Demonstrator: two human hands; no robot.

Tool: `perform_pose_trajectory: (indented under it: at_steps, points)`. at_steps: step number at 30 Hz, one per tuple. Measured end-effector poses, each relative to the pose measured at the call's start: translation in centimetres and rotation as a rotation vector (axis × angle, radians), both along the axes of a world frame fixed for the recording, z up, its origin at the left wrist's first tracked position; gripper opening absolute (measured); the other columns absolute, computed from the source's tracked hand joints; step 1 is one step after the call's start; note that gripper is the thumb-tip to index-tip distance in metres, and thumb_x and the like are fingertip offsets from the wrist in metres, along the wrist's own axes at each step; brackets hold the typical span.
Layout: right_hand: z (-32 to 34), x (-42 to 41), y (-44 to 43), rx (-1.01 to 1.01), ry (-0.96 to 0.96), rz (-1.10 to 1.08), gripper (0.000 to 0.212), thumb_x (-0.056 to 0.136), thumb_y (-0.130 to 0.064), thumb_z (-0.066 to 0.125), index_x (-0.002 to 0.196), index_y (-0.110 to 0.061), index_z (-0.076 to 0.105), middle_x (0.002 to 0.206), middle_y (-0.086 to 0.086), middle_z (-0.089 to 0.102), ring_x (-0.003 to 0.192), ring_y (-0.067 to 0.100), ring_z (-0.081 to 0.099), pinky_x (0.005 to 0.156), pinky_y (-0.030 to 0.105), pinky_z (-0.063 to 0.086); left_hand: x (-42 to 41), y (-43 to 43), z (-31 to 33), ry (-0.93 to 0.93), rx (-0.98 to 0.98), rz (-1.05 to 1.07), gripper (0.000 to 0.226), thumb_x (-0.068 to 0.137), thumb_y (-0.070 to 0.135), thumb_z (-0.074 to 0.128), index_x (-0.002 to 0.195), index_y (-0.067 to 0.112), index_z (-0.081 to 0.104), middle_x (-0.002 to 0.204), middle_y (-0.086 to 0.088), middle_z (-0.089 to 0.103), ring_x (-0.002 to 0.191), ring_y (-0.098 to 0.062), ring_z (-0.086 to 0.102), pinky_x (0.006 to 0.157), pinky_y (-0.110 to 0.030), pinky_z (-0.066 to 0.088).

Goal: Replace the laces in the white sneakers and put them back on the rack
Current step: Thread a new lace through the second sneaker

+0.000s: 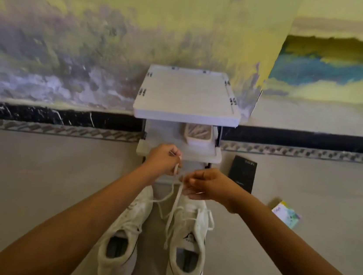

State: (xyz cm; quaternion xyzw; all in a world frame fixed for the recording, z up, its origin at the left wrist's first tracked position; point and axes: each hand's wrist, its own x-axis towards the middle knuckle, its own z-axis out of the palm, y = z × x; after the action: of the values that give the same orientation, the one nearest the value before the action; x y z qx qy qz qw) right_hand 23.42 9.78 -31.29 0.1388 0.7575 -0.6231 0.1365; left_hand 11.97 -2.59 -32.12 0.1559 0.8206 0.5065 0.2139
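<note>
- Left sneaker [121, 239] and right sneaker [187, 252] side by side on floor.
- My left hand [164, 161] grips lace [176, 203], right hand [206, 185] pinches it.
- Rack [188, 94] stands just beyond them.

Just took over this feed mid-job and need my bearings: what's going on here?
A person holds a white lace between both hands: the left hand grips it and the right hand pinches it. Its strands hang down over two white sneakers standing side by side on the floor, in front of the white rack. Neither sneaker is on the rack yet. Another shoe sits on a lower shelf.
</note>
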Motion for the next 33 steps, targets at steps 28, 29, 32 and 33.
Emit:
perform_pose_trajectory:
  at_steps: [28,29,32,33]
  points:
    - [-9.9,1.7,2.1,0.640,0.148,0.108,0.021,0.092,-0.026,0.056,0.105,-0.015,0.068,0.107,0.002,0.066,0.085,0.003,0.054,0.079,0.016,0.046,1.6,-0.2,-8.8,-0.131,0.044,0.031,0.015,0.091,0.003,0.054,0.082,0.014,0.059,0.088,-0.008,0.067,0.076,-0.016,0.065,0.073,-0.029,0.054]
    - [-10.9,2.0,2.6,0.688,0.095,0.042,0.023,0.092,-0.026,0.057,0.110,-0.015,0.066,0.112,0.004,0.065,0.089,0.006,0.054,0.080,0.016,0.044,1.9,-0.1,-8.9,-0.109,0.041,0.011,0.015,0.090,0.003,0.056,0.081,0.015,0.060,0.086,-0.006,0.067,0.076,-0.015,0.065,0.075,-0.028,0.054]
    - [-13.6,2.7,2.4,0.645,-0.114,-0.042,0.053,0.085,-0.039,0.064,0.131,-0.017,0.049,0.129,0.004,0.054,0.111,0.017,0.053,0.090,0.027,0.043,2.5,0.6,-9.3,0.040,-0.030,-0.093,0.018,0.085,0.005,0.063,0.077,0.021,0.062,0.078,0.006,0.065,0.079,-0.012,0.063,0.079,-0.026,0.050]
    - [-14.2,2.8,1.9,0.605,-0.153,-0.041,0.064,0.082,-0.045,0.065,0.136,-0.017,0.043,0.132,0.004,0.050,0.115,0.019,0.051,0.091,0.028,0.042,2.6,0.9,-9.6,0.099,-0.069,-0.137,0.014,0.084,0.008,0.065,0.078,0.020,0.064,0.079,0.007,0.065,0.080,-0.013,0.062,0.079,-0.026,0.050]
